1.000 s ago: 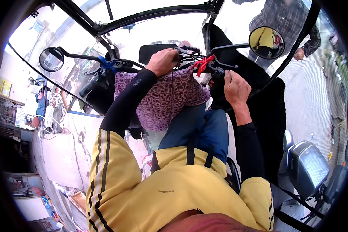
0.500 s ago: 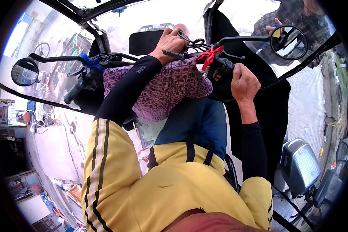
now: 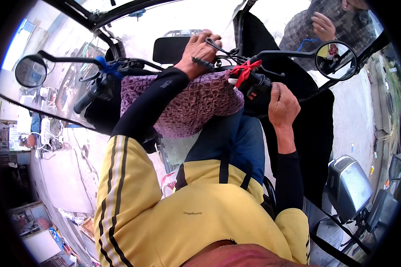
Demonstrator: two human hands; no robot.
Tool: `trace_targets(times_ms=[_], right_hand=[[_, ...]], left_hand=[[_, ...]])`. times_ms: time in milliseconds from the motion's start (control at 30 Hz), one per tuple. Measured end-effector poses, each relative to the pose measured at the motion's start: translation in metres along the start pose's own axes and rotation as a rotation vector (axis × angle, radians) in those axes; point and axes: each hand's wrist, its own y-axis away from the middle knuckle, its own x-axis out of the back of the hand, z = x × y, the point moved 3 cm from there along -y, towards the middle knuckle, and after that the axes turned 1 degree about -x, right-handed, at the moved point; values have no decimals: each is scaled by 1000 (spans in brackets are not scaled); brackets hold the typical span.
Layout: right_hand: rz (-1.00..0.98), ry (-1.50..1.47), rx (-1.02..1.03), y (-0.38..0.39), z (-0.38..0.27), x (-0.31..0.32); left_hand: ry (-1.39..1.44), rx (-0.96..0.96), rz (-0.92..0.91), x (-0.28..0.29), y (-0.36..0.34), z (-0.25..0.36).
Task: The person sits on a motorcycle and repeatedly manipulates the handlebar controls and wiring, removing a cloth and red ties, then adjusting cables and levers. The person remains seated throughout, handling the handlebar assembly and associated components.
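My left hand (image 3: 197, 54) reaches over the middle of the handlebar, beside black cables (image 3: 229, 57) and a black ribbed piece (image 3: 203, 62). Its fingers curl forward and down, so their tips and anything in them are hidden. My right hand (image 3: 284, 105) is closed at the outer end of the right handlebar grip (image 3: 263, 83), thumb uppermost. A red cloth strip (image 3: 244, 71) is knotted on the bar just inside that grip. Purple patterned cloth (image 3: 182, 104) covers the front below the bar, under my left forearm.
At the left is the other handlebar grip (image 3: 87, 101), with a blue tie (image 3: 107, 66) near it. Round mirrors (image 3: 30, 71) (image 3: 336, 60) stick out both sides. Beyond the clear windscreen, a person in a checked shirt (image 3: 298, 33) stands at the right. A lamp (image 3: 349, 187) sits lower right.
My left hand stays over the middle of the bar, its fingers slightly shifted. My right hand remains at the grip. The other person's hand has moved, and the whole view has shifted slightly.
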Motion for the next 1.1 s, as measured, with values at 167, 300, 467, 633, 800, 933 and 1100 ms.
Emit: trace_targets(times_ms=[167, 300, 467, 633, 800, 933, 1100], right_hand=[[-41, -43, 0, 4, 2, 5], [-59, -14, 33, 18, -2, 10], [-6, -19, 14, 34, -5, 18], [-9, -11, 50, 25, -3, 15], [-3, -9, 53, 25, -3, 14], [4, -8, 59, 24, -4, 11], [-2, -13, 62, 22, -2, 13]], left_hand=[[32, -3, -111, -3, 2, 6], [258, 21, -130, 1, 17, -2], [495, -17, -131, 16, 25, -3], [526, 119, -170, 30, 31, -19], [752, 244, -261, 34, 33, -14], [773, 263, -98, 25, 37, -18], [999, 711, -36, 25, 43, -25]])
